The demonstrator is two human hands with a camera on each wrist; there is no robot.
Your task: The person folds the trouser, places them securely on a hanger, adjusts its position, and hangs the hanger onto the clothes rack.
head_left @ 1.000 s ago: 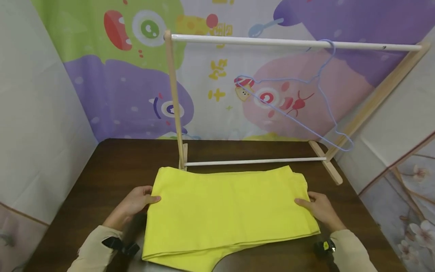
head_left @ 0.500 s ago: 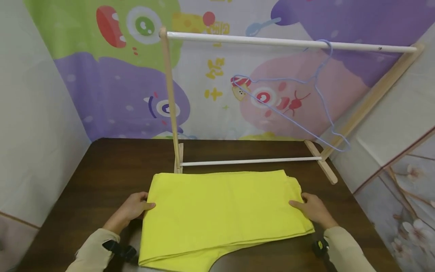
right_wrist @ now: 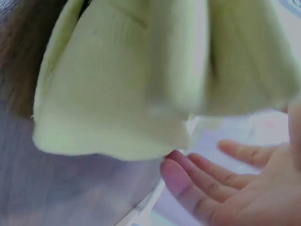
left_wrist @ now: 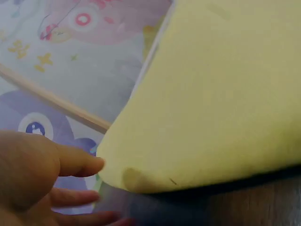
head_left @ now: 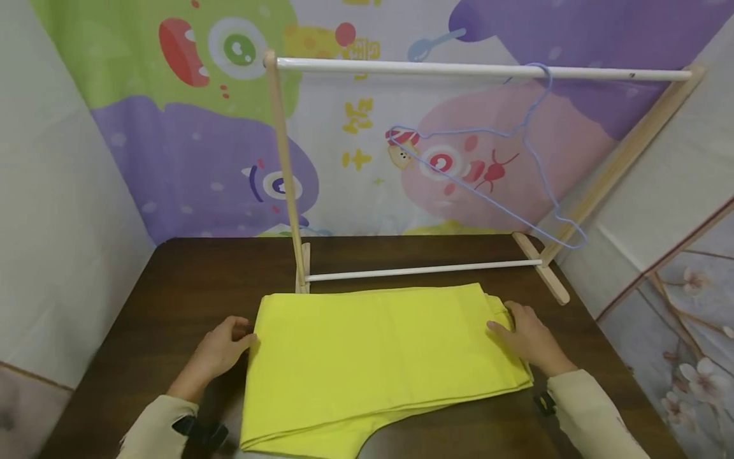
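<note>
A folded yellow garment (head_left: 373, 357) lies on the dark wooden table, one layer jutting out below with a curved edge. By its left side is my left hand (head_left: 220, 349), thumb tip at the edge and fingers loosely spread. In the left wrist view this hand (left_wrist: 30, 172) has its thumb by the garment's rounded corner (left_wrist: 207, 103). My right hand (head_left: 533, 341) is at the right side, its thumb by the folded layers. The right wrist view shows the right hand's fingers (right_wrist: 190, 195) extended, a tip close to the cloth (right_wrist: 108, 94); contact is unclear.
Behind the garment stands a wooden rack with a white top rail (head_left: 401, 66) and a lower rail (head_left: 424, 270). A blue wire hanger (head_left: 525, 121) hangs from the top rail, right of centre. A cartoon-printed cloth (head_left: 355, 204) covers the wall behind the table (head_left: 172, 293).
Both hands have loosened from the garment's sides; the left fingers have spread and drawn slightly away. The garment stays nearly in place. The head view has shifted slightly.
</note>
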